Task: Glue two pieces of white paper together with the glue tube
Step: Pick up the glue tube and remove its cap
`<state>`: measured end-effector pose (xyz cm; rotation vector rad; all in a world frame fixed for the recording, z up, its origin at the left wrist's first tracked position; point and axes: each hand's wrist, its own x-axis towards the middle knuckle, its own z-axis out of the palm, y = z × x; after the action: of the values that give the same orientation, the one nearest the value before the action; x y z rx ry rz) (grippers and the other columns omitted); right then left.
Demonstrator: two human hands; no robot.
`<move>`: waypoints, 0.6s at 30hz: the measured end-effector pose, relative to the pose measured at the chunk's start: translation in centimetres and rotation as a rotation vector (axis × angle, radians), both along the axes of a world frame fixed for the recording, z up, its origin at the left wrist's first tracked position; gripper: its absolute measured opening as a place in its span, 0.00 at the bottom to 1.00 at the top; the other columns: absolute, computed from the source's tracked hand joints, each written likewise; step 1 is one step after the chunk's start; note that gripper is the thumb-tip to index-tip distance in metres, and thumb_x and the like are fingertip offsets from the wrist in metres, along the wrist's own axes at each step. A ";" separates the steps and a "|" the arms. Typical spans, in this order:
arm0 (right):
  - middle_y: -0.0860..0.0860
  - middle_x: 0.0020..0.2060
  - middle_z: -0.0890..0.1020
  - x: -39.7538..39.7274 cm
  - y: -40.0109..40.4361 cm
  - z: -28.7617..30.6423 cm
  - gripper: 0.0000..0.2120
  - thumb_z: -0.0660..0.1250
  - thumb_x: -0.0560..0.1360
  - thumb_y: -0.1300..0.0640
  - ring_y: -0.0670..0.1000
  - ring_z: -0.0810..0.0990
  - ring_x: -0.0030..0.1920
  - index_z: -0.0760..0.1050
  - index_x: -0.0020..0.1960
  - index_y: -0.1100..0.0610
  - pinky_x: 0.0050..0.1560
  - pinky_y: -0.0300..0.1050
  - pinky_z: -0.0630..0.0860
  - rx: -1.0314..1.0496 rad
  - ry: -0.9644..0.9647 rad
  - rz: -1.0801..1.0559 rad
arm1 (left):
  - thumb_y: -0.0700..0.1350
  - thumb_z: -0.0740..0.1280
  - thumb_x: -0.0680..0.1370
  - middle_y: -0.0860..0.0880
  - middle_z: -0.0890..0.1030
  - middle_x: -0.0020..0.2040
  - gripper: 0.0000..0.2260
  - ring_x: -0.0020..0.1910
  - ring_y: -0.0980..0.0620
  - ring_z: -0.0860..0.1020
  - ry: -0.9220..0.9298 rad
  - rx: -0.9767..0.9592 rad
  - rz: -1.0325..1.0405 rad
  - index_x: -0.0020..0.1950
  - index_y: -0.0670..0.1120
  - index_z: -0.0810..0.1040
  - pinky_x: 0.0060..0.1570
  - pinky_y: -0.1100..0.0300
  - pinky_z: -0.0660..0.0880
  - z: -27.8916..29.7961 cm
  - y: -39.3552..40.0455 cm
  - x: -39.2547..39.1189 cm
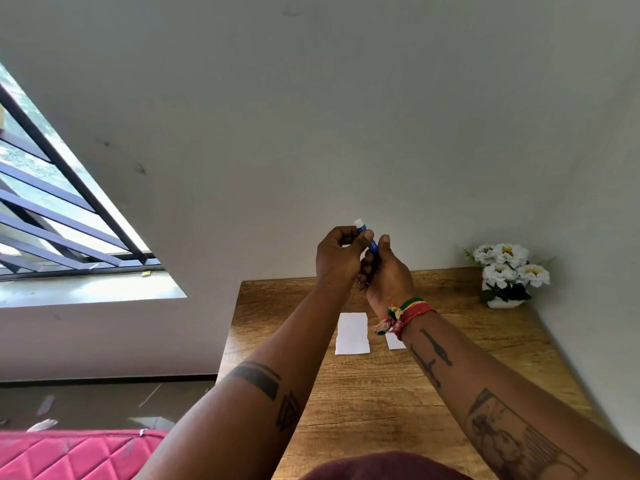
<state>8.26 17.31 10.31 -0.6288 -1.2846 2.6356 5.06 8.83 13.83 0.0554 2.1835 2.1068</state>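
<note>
Both hands are raised above the far part of the wooden table (381, 393). Between them is a blue glue tube (371, 244) with a white end (358, 223) pointing up and left. My left hand (341, 254) pinches the tube near the white end with thumb and fingers. My right hand (386, 271) grips the lower part of the tube. Two white paper pieces lie flat on the table below the hands: the left paper (352, 333) is fully visible, the right paper (394, 341) is mostly hidden behind my right wrist.
A white pot of white flowers (509, 271) stands at the table's far right corner against the wall. A barred window (52, 202) is at the left. A pink quilted mattress (69, 455) lies on the floor at the lower left.
</note>
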 end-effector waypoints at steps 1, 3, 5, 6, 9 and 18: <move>0.49 0.28 0.72 0.0 0.1 -0.1 0.24 0.59 0.80 0.37 0.48 0.70 0.27 0.77 0.44 0.57 0.30 0.43 0.67 0.002 -0.008 0.002 | 0.47 0.74 0.79 0.53 0.83 0.52 0.11 0.35 0.67 0.80 0.004 -0.014 0.001 0.58 0.44 0.83 0.32 0.71 0.75 -0.1 0.0 -0.1; 0.53 0.32 0.77 -0.1 0.2 -0.3 0.26 0.61 0.79 0.35 0.50 0.73 0.29 0.80 0.47 0.59 0.32 0.44 0.68 0.008 -0.017 0.004 | 0.48 0.74 0.78 0.53 0.84 0.51 0.10 0.43 0.64 0.80 0.004 -0.021 0.004 0.57 0.45 0.83 0.40 0.66 0.74 0.0 -0.1 -0.1; 0.57 0.40 0.80 -0.1 0.2 -0.7 0.29 0.62 0.78 0.35 0.52 0.75 0.33 0.80 0.58 0.60 0.33 0.44 0.70 -0.013 -0.015 -0.010 | 0.49 0.75 0.78 0.53 0.84 0.51 0.09 0.47 0.59 0.82 -0.012 -0.001 0.014 0.55 0.47 0.84 0.45 0.62 0.75 -0.1 -0.1 -0.1; 0.58 0.42 0.80 0.0 0.2 -0.8 0.28 0.64 0.78 0.37 0.52 0.75 0.34 0.79 0.62 0.60 0.33 0.44 0.71 -0.032 -0.006 -0.009 | 0.49 0.75 0.77 0.53 0.85 0.50 0.08 0.48 0.57 0.82 -0.019 0.008 0.020 0.54 0.48 0.84 0.47 0.60 0.76 -0.2 -0.2 -0.2; 0.54 0.40 0.78 0.1 0.4 -0.9 0.25 0.66 0.79 0.43 0.50 0.74 0.33 0.78 0.64 0.61 0.32 0.43 0.71 -0.024 0.022 0.010 | 0.50 0.76 0.77 0.51 0.85 0.50 0.07 0.49 0.56 0.82 -0.018 0.017 0.022 0.52 0.49 0.84 0.49 0.59 0.77 -0.5 -0.3 -0.3; 0.51 0.28 0.73 -0.2 0.3 -0.5 0.26 0.60 0.79 0.36 0.50 0.70 0.26 0.77 0.42 0.58 0.30 0.43 0.67 -0.027 -0.053 -0.021 | 0.46 0.73 0.79 0.52 0.83 0.50 0.10 0.29 0.71 0.77 -0.013 -0.009 -0.009 0.58 0.43 0.83 0.26 0.74 0.72 -0.8 0.3 -0.4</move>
<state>8.02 17.58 9.76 -0.7172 -1.2519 2.6402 4.65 9.10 13.02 0.0510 2.1809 2.0868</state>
